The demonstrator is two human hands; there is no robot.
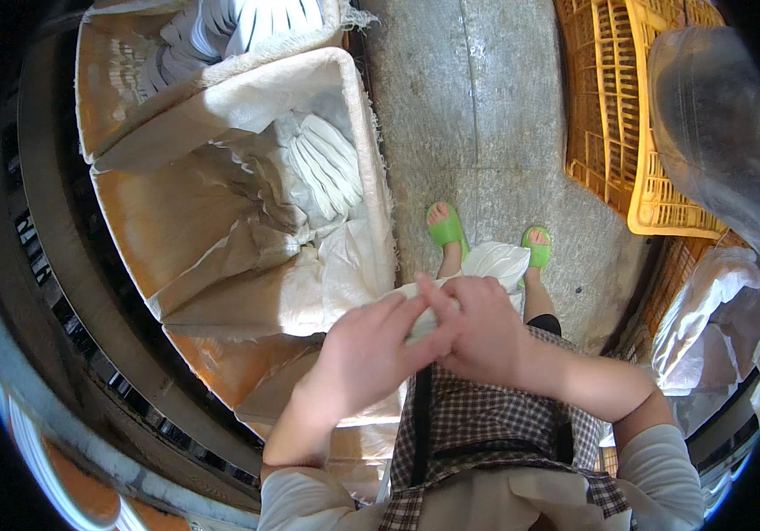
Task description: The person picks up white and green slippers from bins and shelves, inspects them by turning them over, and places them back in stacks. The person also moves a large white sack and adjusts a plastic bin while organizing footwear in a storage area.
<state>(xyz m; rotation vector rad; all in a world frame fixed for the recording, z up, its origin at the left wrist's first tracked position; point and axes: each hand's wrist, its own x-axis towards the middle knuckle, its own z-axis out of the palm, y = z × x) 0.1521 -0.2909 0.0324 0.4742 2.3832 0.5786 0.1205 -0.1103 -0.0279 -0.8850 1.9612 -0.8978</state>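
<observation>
My left hand point(364, 354) and my right hand point(482, 326) meet in front of my checked apron, both closed around a crumpled white cloth-like piece point(497, 262). Its loose end sticks out beyond my right hand, above my feet in green sandals point(447, 228). To the left stands a large white woven sack point(247, 203), open at the top, holding a stack of white folded pieces point(327, 164).
A second open sack with more white pieces point(220, 26) stands behind the first. Yellow plastic crates point(628, 106) are stacked at the upper right, with clear plastic bags point(716, 319) beside them. Grey concrete floor point(477, 115) lies ahead.
</observation>
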